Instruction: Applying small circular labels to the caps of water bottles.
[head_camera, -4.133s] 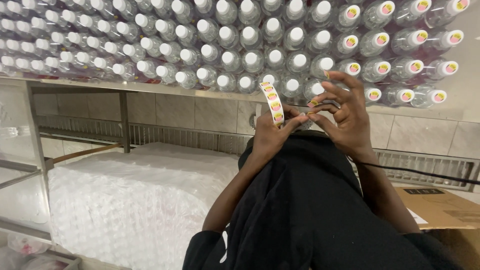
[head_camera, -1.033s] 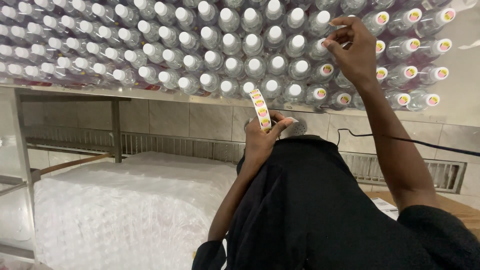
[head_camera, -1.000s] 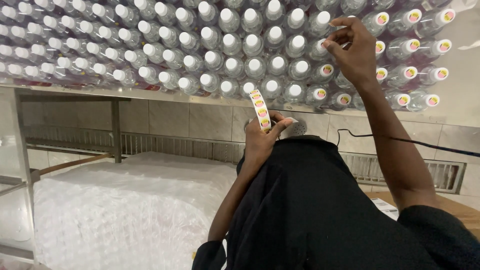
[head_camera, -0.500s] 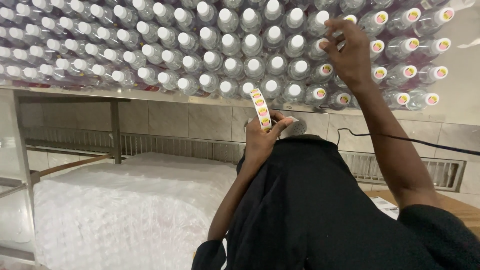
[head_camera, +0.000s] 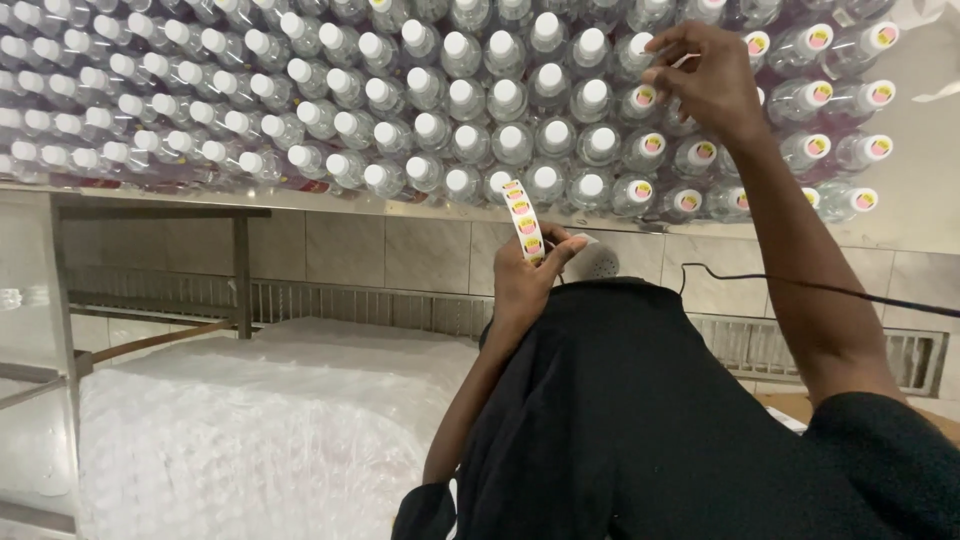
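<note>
While my left hand (head_camera: 525, 285) is pinching the sticker strip (head_camera: 522, 218) upright just below the table edge, my right hand (head_camera: 705, 85) is reaching over the capped bottles (head_camera: 470, 95), fingertips pressed together above one cap.

Sticker strip (head_camera: 523, 212): narrow white backing with round pink-and-yellow stickers in a single row, standing nearly upright and curling slightly at its top, pinched at its lower end. Bottles (head_camera: 480, 100): clear plastic with white caps, packed in tight rows on a raised surface. Those at the right carry a round sticker on the cap; those at the left have bare caps.
</note>
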